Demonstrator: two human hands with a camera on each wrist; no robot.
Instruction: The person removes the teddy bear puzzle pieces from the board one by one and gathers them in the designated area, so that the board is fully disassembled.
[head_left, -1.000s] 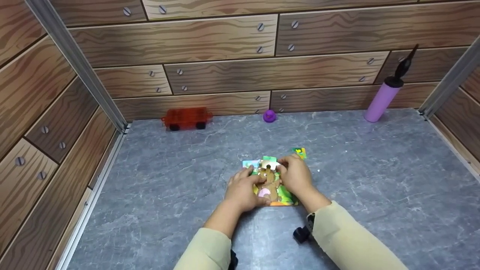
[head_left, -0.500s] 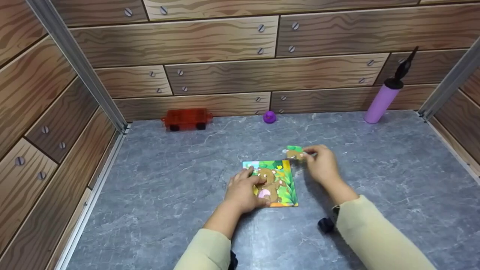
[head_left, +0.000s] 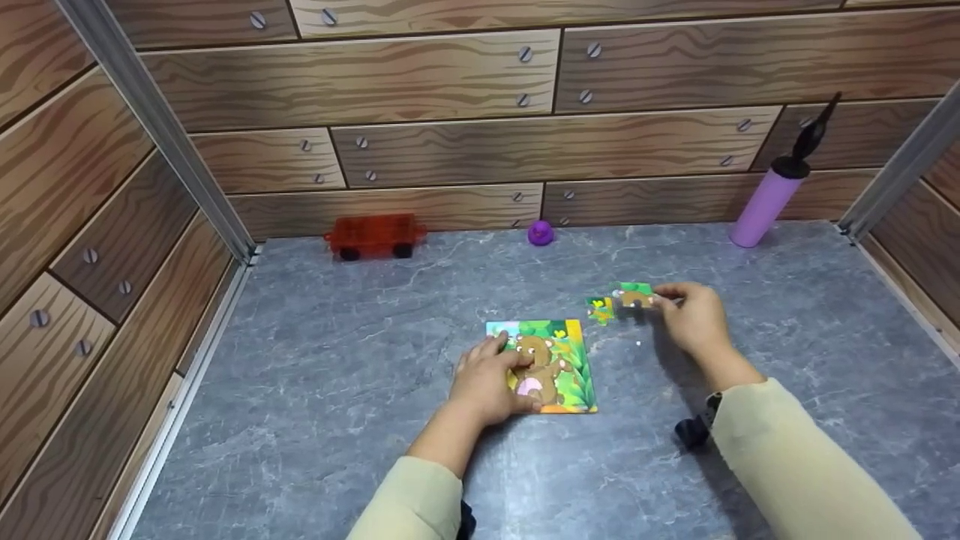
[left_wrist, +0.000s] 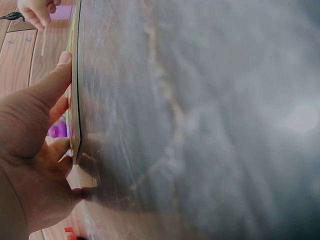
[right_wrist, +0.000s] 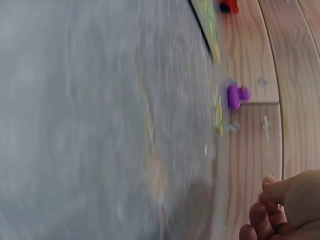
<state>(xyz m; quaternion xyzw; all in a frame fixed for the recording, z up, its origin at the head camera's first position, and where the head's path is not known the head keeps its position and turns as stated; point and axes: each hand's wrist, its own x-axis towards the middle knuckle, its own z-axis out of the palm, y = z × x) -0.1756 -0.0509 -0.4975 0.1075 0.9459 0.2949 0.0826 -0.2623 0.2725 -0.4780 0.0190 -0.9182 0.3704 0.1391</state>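
Note:
A square puzzle [head_left: 576, 375] with a brown bear picture lies flat on the grey table. My left hand [head_left: 491, 379] rests on its left part with fingers spread, covering some of the picture. Between thumb and fingers, my right hand [head_left: 694, 319] pinches a puzzle piece [head_left: 636, 295], green and brown, by its right edge. The right wrist view shows that piece edge-on as a thin strip [right_wrist: 268, 145], raised above the tabletop. A second loose piece [head_left: 600, 309], green and yellow, lies on the table just beyond the puzzle's upper right corner.
Along the back wall stand a see-through red toy wagon [head_left: 375, 237], a purple rubber duck [head_left: 540, 233] and a purple hand pump [head_left: 766, 206] with a black top. Wood-patterned walls [head_left: 450, 82] enclose the table at the back and both sides.
My right hand has lifted the bear piece off the puzzle and carried it right and away, past the loose piece. My left hand has stayed on the puzzle.

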